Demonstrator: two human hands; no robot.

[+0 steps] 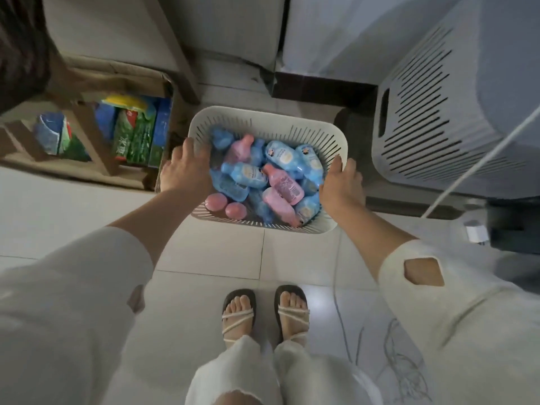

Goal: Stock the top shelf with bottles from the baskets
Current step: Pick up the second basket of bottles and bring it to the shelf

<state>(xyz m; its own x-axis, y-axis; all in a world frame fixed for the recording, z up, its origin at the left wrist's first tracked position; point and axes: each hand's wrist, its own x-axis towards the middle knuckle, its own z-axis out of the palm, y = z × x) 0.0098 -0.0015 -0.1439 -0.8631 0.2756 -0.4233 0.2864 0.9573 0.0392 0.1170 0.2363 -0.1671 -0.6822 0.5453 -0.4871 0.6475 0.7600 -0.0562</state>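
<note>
White slotted plastic basket [295, 130] of blue and pink bottles [282, 185]: left hand [187, 171] grips its left rim, right hand [340, 185] grips its right rim; cardboard box [87, 80] left of basket.

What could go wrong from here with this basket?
The bottles lie loosely heaped in the basket; a tilt could spill some. The left hand and right hand grip only its side rims, so a full load might slip. A cable on the floor near the feet could catch a step.
</note>
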